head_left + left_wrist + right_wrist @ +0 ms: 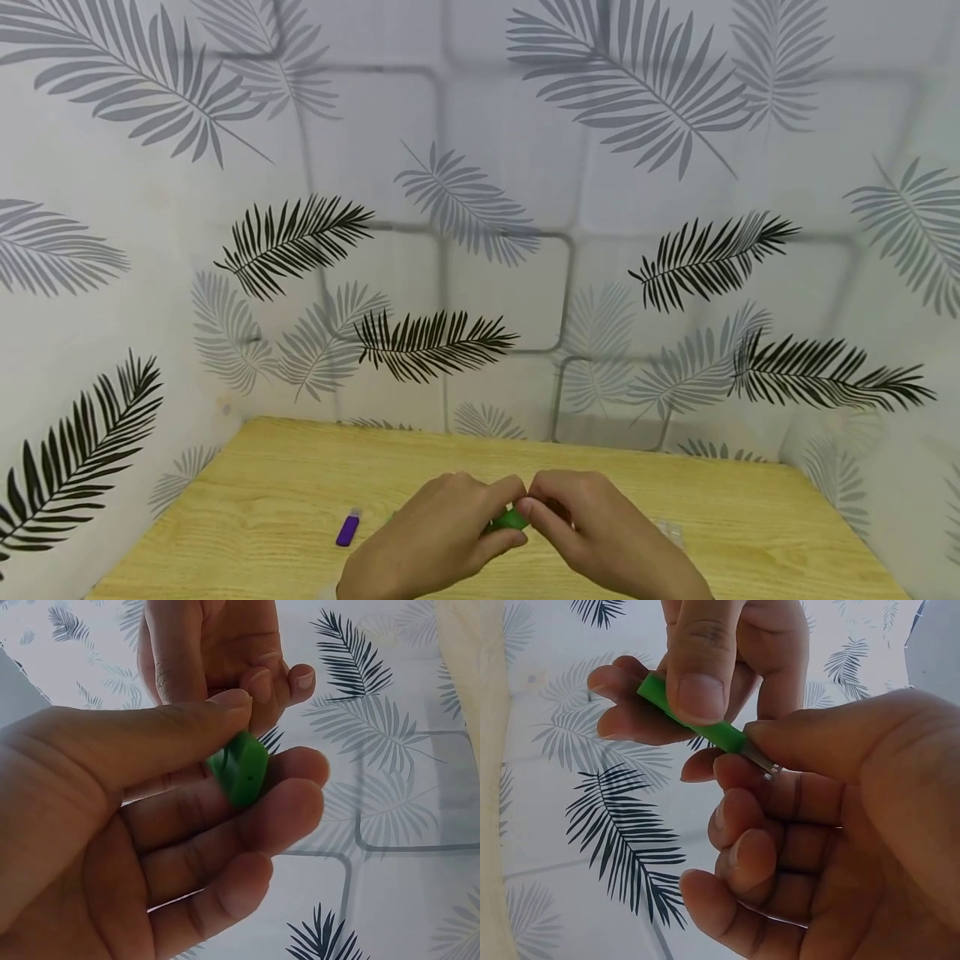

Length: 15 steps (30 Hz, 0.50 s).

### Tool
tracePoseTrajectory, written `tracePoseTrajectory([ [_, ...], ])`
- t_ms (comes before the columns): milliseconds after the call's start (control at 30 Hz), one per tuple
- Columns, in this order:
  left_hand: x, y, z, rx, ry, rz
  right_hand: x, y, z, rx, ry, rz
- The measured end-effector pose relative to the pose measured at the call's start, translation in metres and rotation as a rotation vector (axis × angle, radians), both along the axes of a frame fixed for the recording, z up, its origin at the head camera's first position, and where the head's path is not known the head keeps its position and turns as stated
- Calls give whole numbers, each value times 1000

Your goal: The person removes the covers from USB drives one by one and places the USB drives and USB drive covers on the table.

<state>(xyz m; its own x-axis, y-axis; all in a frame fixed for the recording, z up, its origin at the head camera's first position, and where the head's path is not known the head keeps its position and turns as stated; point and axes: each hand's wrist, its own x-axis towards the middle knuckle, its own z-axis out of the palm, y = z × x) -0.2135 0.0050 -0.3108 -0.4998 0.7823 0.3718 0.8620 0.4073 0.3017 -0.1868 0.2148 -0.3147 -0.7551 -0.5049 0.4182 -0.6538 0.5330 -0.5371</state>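
Observation:
A green USB flash drive (720,736) with a metal end is held between both hands. My left hand (431,533) pinches its green body between thumb and fingers; in the left wrist view the body's end (244,771) shows between them. The thumb and index finger of my right hand (600,529) hold it at the metal end, with the other fingers curled. On the table to the left lies a purple USB flash drive (348,529) with a metal or clear tip.
Small clear pieces (670,532) lie on the table, partly hidden behind my right hand. A bit of something green (393,515) shows just past my left hand. The wood-grain table (315,454) is bounded by leaf-patterned walls (510,292) at the back and sides.

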Motion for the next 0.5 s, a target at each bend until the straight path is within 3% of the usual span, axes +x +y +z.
tracePoseTrajectory([
  [200,0,0,1,-19,-15,-8,-1,0,-1,2,-27,24],
  [500,1,1,-1,-12,0,2,0,-1,-1,-8,2,-3],
])
